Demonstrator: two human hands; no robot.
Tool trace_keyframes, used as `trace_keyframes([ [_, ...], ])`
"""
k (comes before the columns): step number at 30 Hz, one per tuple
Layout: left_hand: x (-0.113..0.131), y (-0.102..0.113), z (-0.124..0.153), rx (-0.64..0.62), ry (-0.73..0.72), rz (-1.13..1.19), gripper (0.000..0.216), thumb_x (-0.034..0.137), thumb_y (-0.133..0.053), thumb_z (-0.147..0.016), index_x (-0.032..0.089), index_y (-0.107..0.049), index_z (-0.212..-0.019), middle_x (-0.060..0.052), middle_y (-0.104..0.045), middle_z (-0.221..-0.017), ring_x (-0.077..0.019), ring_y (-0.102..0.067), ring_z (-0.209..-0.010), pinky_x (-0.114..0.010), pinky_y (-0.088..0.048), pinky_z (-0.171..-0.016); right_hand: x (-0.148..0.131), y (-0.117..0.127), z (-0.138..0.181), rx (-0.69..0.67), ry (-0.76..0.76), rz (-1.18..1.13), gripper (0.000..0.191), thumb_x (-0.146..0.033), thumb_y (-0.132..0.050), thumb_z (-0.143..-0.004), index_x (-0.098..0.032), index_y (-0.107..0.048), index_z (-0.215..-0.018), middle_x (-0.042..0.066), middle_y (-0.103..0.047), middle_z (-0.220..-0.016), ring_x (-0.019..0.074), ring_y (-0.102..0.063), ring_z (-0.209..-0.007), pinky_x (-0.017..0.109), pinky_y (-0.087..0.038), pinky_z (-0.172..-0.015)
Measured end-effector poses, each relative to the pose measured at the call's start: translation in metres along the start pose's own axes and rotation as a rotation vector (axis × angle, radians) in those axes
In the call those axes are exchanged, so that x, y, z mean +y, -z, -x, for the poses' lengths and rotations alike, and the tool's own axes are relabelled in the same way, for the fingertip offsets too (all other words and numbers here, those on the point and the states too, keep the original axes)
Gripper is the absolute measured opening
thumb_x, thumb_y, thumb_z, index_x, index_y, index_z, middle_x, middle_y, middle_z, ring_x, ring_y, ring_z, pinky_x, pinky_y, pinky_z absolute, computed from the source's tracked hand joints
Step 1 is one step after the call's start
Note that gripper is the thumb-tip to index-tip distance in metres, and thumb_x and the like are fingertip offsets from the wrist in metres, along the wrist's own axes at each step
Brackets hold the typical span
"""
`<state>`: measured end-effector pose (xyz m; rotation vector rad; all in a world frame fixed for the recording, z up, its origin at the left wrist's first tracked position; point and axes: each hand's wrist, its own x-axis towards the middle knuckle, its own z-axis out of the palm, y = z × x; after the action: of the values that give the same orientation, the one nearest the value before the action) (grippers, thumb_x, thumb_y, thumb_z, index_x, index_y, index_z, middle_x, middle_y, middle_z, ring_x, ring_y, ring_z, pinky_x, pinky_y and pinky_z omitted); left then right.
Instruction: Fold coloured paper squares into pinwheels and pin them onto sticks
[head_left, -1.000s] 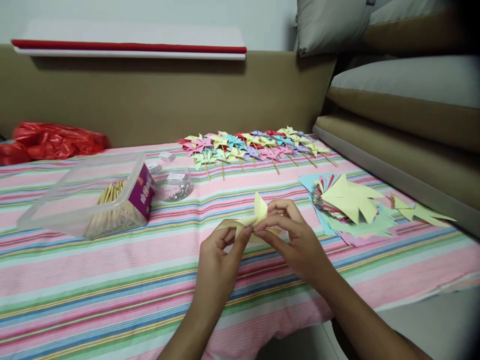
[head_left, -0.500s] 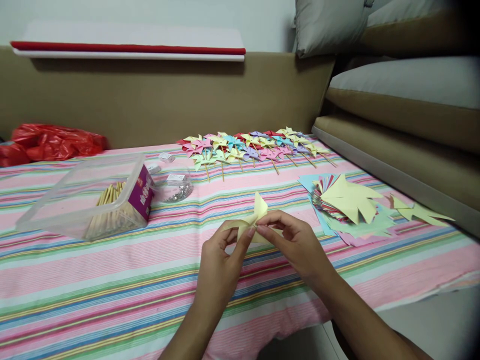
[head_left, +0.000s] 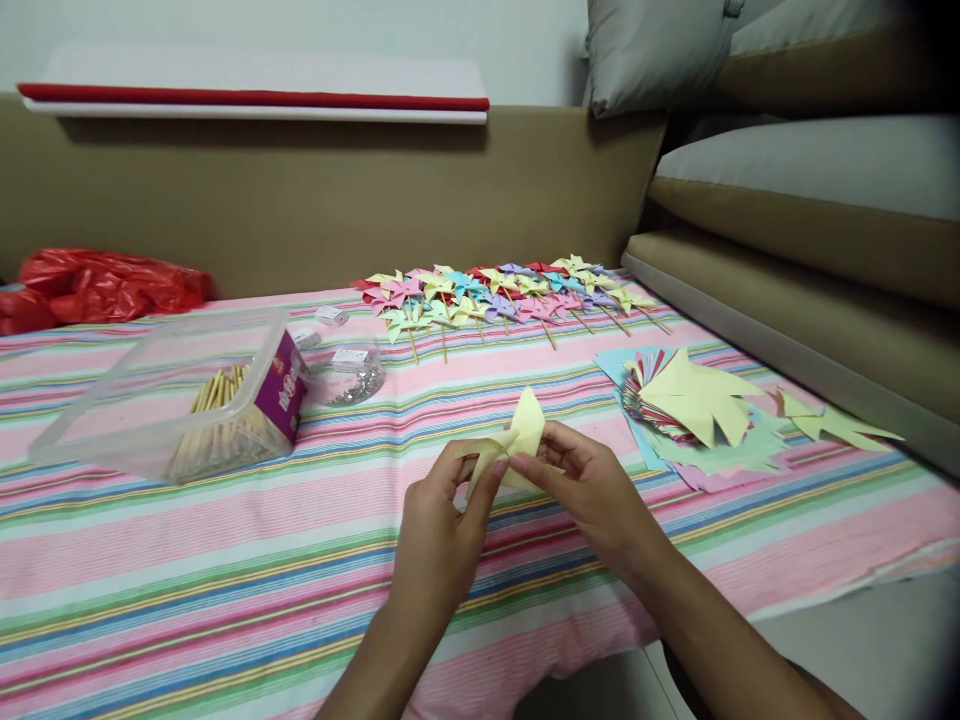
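Between my two hands is a pale yellow paper pinwheel (head_left: 527, 424), partly folded, held just above the striped cloth. My left hand (head_left: 448, 505) pinches its left side near the centre, thumb in front. With thumb and fingers, my right hand (head_left: 589, 487) grips it at the centre and right side. One blade stands up above the fingertips; the parts behind my fingers are hidden. Right of my hands lies a stack of cut paper pinwheel shapes (head_left: 694, 395) in several colours, a yellow one on top. Another yellow cut piece (head_left: 832, 425) lies beside it.
Finished pinwheels on sticks (head_left: 495, 295) lie in rows at the back. At left stands a clear plastic tub (head_left: 165, 400) of wooden sticks, next to a small clear container (head_left: 352, 380) of metal bits. A red plastic bag (head_left: 112, 285) and stacked cushions (head_left: 810, 220) flank the striped cloth (head_left: 247, 560).
The upright yellow blade has shifted slightly right and opened wider as my right fingers moved behind it. Both hands keep hold of the paper pinwheel.
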<state>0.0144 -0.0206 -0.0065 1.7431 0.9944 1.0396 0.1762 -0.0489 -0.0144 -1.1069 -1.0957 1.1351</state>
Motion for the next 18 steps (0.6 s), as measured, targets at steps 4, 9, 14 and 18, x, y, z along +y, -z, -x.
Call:
trace_keyframes([
  [4, -0.0027, 0.0001, -0.0001, 0.008, -0.025, -0.031, 0.014, 0.034, -0.059, -0.096, 0.023, -0.067, -0.098, -0.001, -0.071, -0.086, -0.0177, -0.067, -0.081, -0.024, -0.047, -0.066, 0.0006, -0.0005, 0.0009, 0.001, -0.031, -0.022, 0.026, -0.041, -0.075, -0.084, -0.024, -0.072, -0.104, 0.003, -0.074, -0.1, 0.0216, -0.068, -0.097, 0.034, -0.052, -0.086],
  [9, -0.0044, 0.0002, -0.0006, -0.003, -0.035, -0.061, 0.014, 0.033, -0.058, -0.097, 0.025, -0.067, -0.104, -0.001, -0.073, -0.088, -0.018, -0.069, -0.082, -0.025, -0.048, -0.069, 0.002, -0.0017, 0.0002, 0.017, -0.055, -0.04, 0.028, -0.043, -0.076, -0.083, -0.023, -0.071, -0.101, 0.002, -0.073, -0.093, 0.0203, -0.067, -0.089, 0.032, -0.051, -0.08],
  [14, -0.0037, 0.0023, 0.0, -0.021, -0.056, -0.11, 0.015, 0.032, -0.055, -0.098, 0.026, -0.066, -0.107, -0.002, -0.075, -0.095, -0.0178, -0.07, -0.085, -0.024, -0.048, -0.067, 0.0026, -0.0045, -0.0007, 0.009, -0.048, -0.082, 0.024, -0.042, -0.075, -0.084, -0.023, -0.069, -0.097, 0.001, -0.071, -0.091, 0.0194, -0.065, -0.089, 0.031, -0.05, -0.08],
  [18, -0.0044, 0.0032, 0.0002, -0.014, -0.09, -0.143, 0.016, 0.031, -0.053, -0.099, 0.026, -0.066, -0.108, -0.003, -0.075, -0.102, -0.0182, -0.071, -0.087, -0.024, -0.048, -0.064, 0.0045, -0.006, -0.001, 0.031, -0.048, -0.079, 0.026, -0.044, -0.076, -0.083, -0.023, -0.069, -0.096, 0.001, -0.07, -0.087, 0.0195, -0.064, -0.085, 0.032, -0.05, -0.077],
])
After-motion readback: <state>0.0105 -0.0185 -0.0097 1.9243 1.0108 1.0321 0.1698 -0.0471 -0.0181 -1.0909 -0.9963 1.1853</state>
